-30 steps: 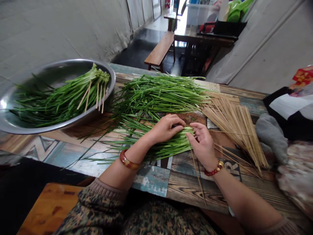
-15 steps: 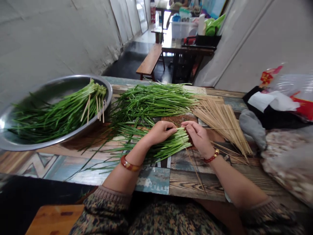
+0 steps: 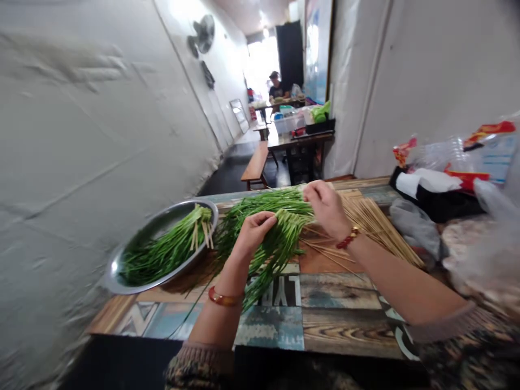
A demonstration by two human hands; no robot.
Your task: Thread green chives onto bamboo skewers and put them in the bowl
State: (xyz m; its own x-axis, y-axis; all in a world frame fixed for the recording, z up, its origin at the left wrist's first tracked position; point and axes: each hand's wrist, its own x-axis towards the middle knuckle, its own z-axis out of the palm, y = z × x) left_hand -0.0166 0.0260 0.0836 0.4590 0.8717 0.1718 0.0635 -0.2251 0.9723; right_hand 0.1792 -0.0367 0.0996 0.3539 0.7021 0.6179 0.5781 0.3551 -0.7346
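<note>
My left hand is closed, thumb and fingers pinching the pale end of a row of garlic chives. Their green leaves droop over the table. Just right of the row, my right hand is raised with its fingers pressed together; what they grip, if anything, I cannot make out. Behind both hands lies a loose pile of garlic chives. To the right, a fan of bamboo skewers rests on the table, and a few loose skewers lie under my right hand.
A metal basin at the left holds skewered chives. Plastic bags and a black cloth-like item crowd the table's right side. Beyond stand a bench, another table, and a seated person far off.
The view has tipped up. The bunch of chives has been lifted off the table, its leaves now hanging down. My right hand has risen and turned into a pinch.
</note>
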